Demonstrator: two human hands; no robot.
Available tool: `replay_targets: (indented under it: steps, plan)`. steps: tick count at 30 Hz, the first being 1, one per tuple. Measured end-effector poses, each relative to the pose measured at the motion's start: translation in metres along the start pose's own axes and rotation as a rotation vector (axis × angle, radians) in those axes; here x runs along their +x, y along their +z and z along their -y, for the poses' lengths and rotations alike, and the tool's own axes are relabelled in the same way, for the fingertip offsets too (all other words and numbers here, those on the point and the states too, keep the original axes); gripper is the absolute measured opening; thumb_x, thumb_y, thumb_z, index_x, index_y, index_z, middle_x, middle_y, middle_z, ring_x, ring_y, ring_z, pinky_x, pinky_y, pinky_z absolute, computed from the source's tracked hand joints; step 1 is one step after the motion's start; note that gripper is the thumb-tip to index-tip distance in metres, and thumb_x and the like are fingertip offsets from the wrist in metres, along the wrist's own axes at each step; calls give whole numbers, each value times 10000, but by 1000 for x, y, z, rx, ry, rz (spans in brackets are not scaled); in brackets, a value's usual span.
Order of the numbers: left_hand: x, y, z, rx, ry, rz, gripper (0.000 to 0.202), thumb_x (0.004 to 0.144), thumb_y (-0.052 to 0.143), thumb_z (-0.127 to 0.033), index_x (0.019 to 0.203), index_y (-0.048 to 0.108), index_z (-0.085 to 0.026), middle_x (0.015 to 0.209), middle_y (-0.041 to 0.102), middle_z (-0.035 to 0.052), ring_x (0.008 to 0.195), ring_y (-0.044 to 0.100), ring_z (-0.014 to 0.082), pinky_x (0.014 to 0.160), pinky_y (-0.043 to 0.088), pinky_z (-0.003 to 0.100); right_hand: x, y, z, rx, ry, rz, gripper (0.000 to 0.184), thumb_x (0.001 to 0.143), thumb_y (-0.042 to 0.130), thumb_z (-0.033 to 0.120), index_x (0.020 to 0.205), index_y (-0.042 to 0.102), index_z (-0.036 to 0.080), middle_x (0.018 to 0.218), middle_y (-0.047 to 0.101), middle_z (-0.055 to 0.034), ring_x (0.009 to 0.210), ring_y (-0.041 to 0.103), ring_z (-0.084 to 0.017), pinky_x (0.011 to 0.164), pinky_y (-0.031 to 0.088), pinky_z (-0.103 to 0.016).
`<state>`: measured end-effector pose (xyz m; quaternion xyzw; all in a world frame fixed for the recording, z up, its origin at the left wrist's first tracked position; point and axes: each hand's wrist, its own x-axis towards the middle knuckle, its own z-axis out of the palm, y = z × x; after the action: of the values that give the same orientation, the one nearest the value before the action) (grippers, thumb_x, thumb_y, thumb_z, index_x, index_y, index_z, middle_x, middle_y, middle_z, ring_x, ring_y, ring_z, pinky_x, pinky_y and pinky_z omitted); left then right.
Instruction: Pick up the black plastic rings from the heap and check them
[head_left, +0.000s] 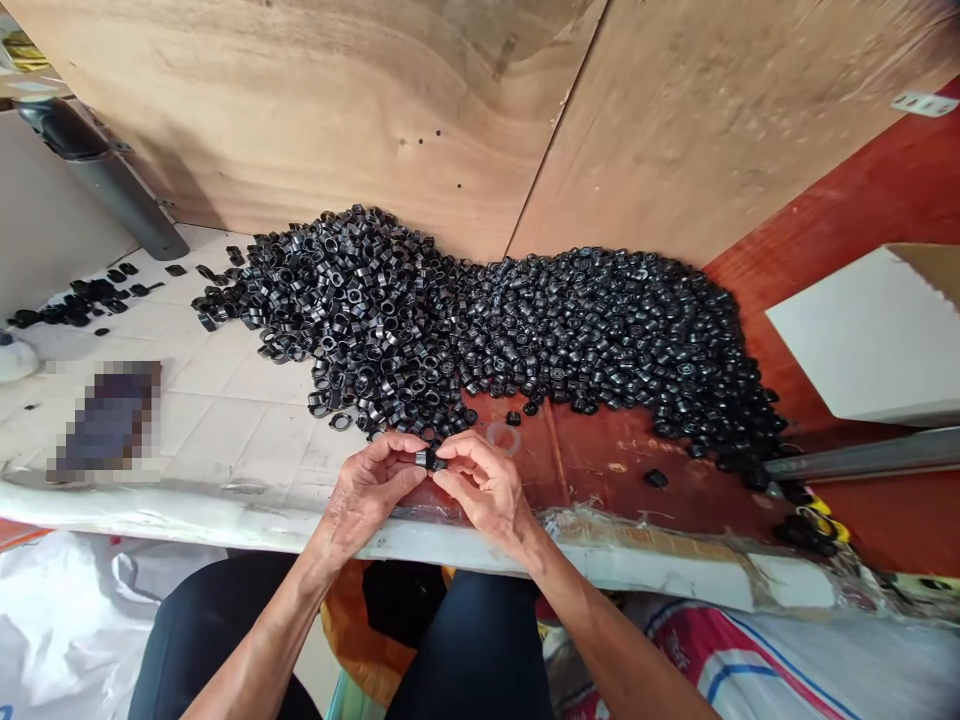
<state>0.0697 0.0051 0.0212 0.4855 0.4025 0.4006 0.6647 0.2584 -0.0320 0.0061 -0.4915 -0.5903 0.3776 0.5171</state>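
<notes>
My left hand (376,487) and my right hand (484,488) meet over the front of the table. Both pinch a small black plastic part (426,459) between thumb and fingers, one hand at each end. It seems to be two pieces end to end; whether they are joined I cannot tell. Just beyond my fingers lies a heap of black plastic rings (375,310), open in the middle. Against it on the right rests a second heap of black plastic caps (600,330), rounder and more closed. A pale flat ring (503,437) lies behind my right hand.
A plywood board (322,110) stands behind the heaps. At the left are a grey tube (124,190), scattered black pieces (82,302) and a blurred-out dark object (109,420). A white box (870,335) and a metal bar (862,455) are at the right. An orange bag (352,640) sits below the table edge.
</notes>
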Motion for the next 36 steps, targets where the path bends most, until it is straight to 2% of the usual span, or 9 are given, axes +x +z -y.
replay_targets:
  steps: [5,11,14,18,21,27,31,36]
  plan:
    - [-1,1,5,-4,44,-9,239,791,852,-284,994,775,-184,1142,745,65,986,722,195,801,593,263,1,0,-3,-42,-48,3,174,919,709,204,1077,776,235,1055,730,-56,838,700,-154,715,584,-251]
    - [-2,4,8,-27,48,6,225,806,853,-277,1000,781,-190,1135,744,50,968,732,174,900,607,285,-3,4,-9,-26,26,-54,297,896,757,267,1181,676,232,972,761,-36,756,741,-160,710,626,-273]
    - [-2,5,8,-37,44,16,224,811,855,-289,994,775,-189,1105,746,49,930,734,171,860,617,281,-4,4,-9,-113,-22,-67,246,933,723,271,1169,666,229,948,766,-40,721,734,-160,670,611,-269]
    - [-2,6,9,-43,29,-5,223,809,859,-303,980,770,-190,1081,748,43,902,729,161,845,615,271,-1,3,-6,-229,-167,-49,74,986,667,244,1042,711,227,939,756,-53,766,721,-171,689,599,-276]
    - [-2,6,10,-57,6,-29,248,797,871,-308,986,766,-187,1047,758,40,878,723,152,837,606,261,1,2,-3,-231,-248,-42,113,985,667,178,1049,741,233,990,756,-61,857,729,-180,747,602,-282]
    - [-2,5,9,-63,1,-17,252,805,862,-311,993,759,-179,1049,761,49,895,727,162,841,605,269,3,0,-2,-175,-291,-35,171,973,690,128,1071,775,238,1018,742,-62,899,726,-174,782,598,-282]
    - [-2,6,9,-24,45,-5,220,834,837,-301,1005,763,-185,1066,758,42,899,740,162,851,611,268,2,2,-4,-153,-215,-46,112,974,697,194,1051,768,233,1013,749,-66,881,735,-182,771,606,-285]
    - [-2,5,15,-14,79,24,197,864,816,-304,1015,748,-197,1079,767,45,921,760,184,859,627,294,-2,6,-9,-210,-35,-48,184,987,678,314,1145,708,224,820,738,-27,646,696,-163,633,589,-272]
